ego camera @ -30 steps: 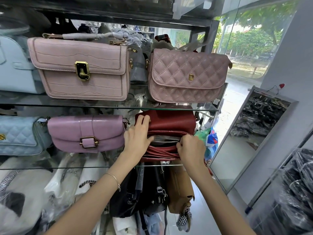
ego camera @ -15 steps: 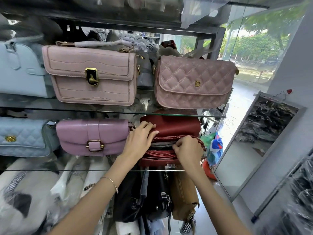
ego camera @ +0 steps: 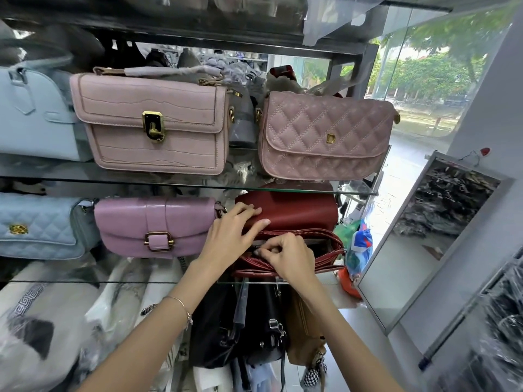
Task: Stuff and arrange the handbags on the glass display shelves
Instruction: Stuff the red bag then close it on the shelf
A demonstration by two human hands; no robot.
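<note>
Lower glass shelf (ego camera: 85, 282), left to right: blue bag (ego camera: 36, 224), lilac bag (ego camera: 158, 224), red bag (ego camera: 291, 213), the last directly under the quilted pink bag (ego camera: 325, 137). I logged the left hand (ego camera: 229, 236) flat on the red bag's top, fingers straight and slightly spread, pressing down. Right hand (ego camera: 285, 256) was at the bag's open zip (ego camera: 325, 232), fingers curled, thumb and fingertips pinching there; whether on the pull, I could not tell.

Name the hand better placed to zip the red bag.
Likely the right hand: its fingers pinch at the zipper of the dark red leather handbag; the left hand lies flat on top.
</note>
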